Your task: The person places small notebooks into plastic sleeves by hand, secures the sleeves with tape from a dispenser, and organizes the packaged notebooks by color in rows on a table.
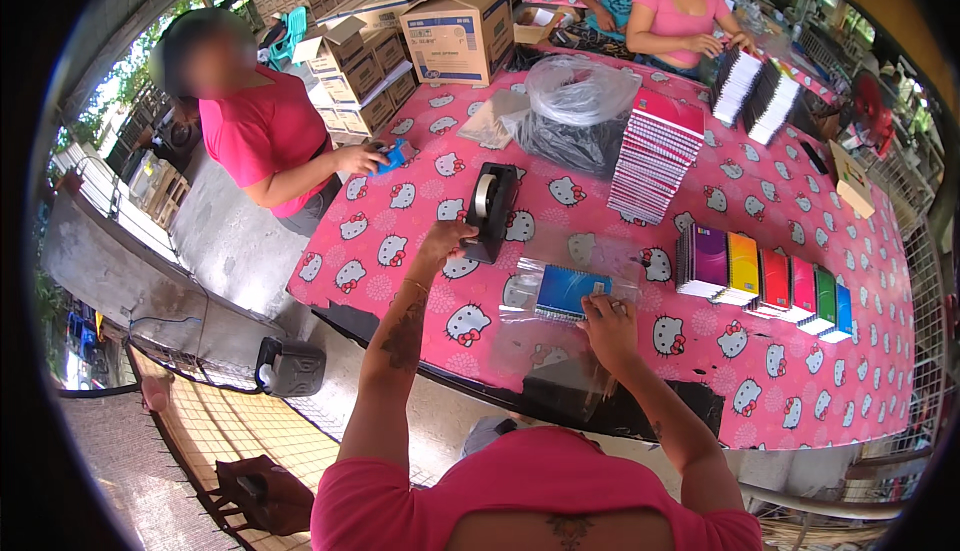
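A blue spiral notebook (pixel 568 291) lies on a clear plastic bag (pixel 515 326) near the table's front edge; I cannot tell whether it is inside. My right hand (pixel 610 329) grips its right end through or over the plastic, fingers bent. My left hand (pixel 447 241) is closed at the near end of a black tape dispenser (pixel 495 206) with a pale roll. Whether a strip of tape is pinched in those fingers cannot be made out.
Right of me stands a row of colourful notebooks (pixel 765 276). Beyond are a tall notebook stack (pixel 655 156), bagged plastic (pixel 575 111) and cardboard boxes (pixel 460 36). One person at left holds a blue object (pixel 397 156); others work at the far side. A pink patterned cloth (pixel 690 381) covers the table.
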{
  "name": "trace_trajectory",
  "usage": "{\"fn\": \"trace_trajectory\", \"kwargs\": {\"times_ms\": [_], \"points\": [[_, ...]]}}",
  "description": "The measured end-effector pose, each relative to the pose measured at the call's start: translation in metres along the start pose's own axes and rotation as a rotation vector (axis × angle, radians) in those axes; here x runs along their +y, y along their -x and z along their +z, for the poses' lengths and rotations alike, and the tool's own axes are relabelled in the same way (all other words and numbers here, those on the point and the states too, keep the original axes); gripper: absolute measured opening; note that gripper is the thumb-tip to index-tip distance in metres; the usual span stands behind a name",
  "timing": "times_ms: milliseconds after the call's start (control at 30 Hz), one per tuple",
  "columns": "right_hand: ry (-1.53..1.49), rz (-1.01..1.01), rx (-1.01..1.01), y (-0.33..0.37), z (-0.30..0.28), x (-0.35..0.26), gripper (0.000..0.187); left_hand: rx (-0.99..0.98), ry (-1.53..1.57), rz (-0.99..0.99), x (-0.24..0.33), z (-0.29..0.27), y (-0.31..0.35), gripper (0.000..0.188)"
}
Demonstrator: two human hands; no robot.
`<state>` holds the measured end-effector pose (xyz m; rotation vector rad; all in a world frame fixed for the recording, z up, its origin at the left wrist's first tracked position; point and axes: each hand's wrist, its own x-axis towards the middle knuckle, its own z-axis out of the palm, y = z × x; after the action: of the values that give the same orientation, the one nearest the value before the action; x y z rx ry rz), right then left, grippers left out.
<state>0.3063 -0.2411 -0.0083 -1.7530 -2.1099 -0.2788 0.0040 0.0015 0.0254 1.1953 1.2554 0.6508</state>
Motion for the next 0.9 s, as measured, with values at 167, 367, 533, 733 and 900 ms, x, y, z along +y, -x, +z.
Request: {"fn": "trace_trajectory", "kwargs": {"times_ms": [167, 367, 533, 733, 900], "points": [[0.011, 0.062, -0.023, 0.003, -0.001, 0.005, 0.046, 0.209, 0.339, 0.207, -0.049, 0.032, 0.027, 0.016], [-0.02, 0.024, -0.001, 0.01, 0.0, 0.007, 0.046, 0.562, -1.158, 0.259, -0.028, 0.017, 0.026, 0.023], [-0.004, 0.012, 0.043, 0.005, -0.004, 0.007, 0.043, 0.072, -0.564, 0.451, -0.003, 0.123, 0.075, 0.024], [-0.054, -0.007, 0.058, 0.003, -0.012, 0.006, 0.043, 0.088, -1.107, 0.355, -0.016, 0.202, 0.079, 0.039], [-0.081, 0.034, -0.026, -0.009, -0.024, 0.001, 0.047, 0.036, -1.216, 0.403, -0.016, 0.186, 0.081, 0.049]]}}
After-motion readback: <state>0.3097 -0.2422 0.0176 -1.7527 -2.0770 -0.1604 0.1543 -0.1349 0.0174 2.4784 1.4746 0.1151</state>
